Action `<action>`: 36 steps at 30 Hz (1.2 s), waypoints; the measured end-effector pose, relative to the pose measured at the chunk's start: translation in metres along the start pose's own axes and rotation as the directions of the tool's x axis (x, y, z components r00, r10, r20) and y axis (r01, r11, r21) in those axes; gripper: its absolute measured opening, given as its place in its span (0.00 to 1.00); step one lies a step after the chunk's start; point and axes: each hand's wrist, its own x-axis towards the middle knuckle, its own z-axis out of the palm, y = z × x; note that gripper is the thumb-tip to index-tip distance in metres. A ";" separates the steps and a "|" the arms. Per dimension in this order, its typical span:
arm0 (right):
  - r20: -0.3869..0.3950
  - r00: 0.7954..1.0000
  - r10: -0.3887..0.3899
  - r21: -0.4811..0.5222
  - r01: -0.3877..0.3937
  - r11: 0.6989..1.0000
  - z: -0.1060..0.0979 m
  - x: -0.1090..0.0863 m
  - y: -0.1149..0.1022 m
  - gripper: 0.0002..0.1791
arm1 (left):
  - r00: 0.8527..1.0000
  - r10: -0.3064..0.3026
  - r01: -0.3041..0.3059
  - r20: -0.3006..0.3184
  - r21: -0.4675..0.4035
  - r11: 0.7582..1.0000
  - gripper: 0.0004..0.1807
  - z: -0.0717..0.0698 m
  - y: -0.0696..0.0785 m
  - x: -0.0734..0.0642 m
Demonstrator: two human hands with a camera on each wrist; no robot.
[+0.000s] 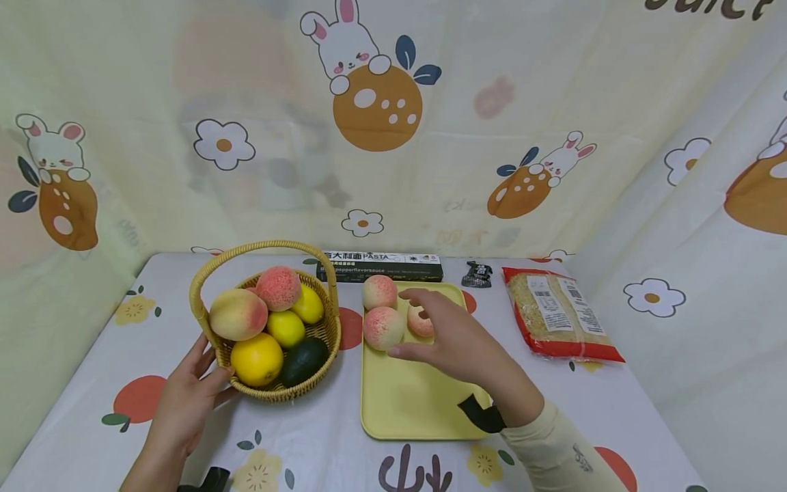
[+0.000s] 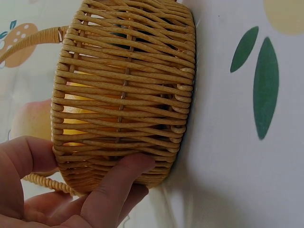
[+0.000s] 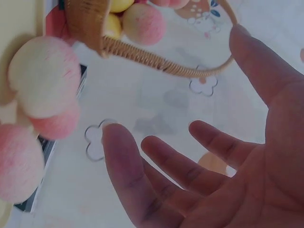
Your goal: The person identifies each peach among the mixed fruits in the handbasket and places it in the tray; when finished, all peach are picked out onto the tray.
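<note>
Left hand point(image 1: 184, 400) grips the basket point(image 2: 156, 102); right hand point(image 1: 455, 335), spread and empty, is nearer the peaches point(image 1: 382, 329), two just leftward.

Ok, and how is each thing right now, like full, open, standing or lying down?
Basket: upright, piled with fruit
Tray: flat, three peaches at its far end
Pasta box: lying flat; can't tell if opened
Red-edged bag: lying flat, looks closed
Black packet: crinkled; can't tell if sealed
Left hand: holding the basket's side
Right hand: open, holding nothing, over the tray
</note>
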 end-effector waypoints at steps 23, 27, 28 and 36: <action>0.103 0.971 -0.217 0.034 0.214 0.976 0.022 0.038 -0.058 0.53 | 1.000 -0.002 0.002 -0.009 -0.001 1.000 0.49 0.000 -0.002 0.002; 0.131 0.965 -0.227 0.019 0.226 0.974 0.027 0.047 -0.067 0.53 | 1.000 0.001 -0.001 -0.011 0.002 1.000 0.49 0.000 -0.002 0.003; 0.139 0.963 -0.231 0.008 0.232 0.973 0.029 0.049 -0.069 0.53 | 1.000 0.001 -0.001 -0.010 0.000 1.000 0.50 0.000 -0.001 0.003; 0.187 0.941 -0.282 -0.028 0.292 0.956 0.044 0.066 -0.082 0.53 | 1.000 -0.005 0.005 0.002 -0.008 1.000 0.50 -0.002 -0.004 0.004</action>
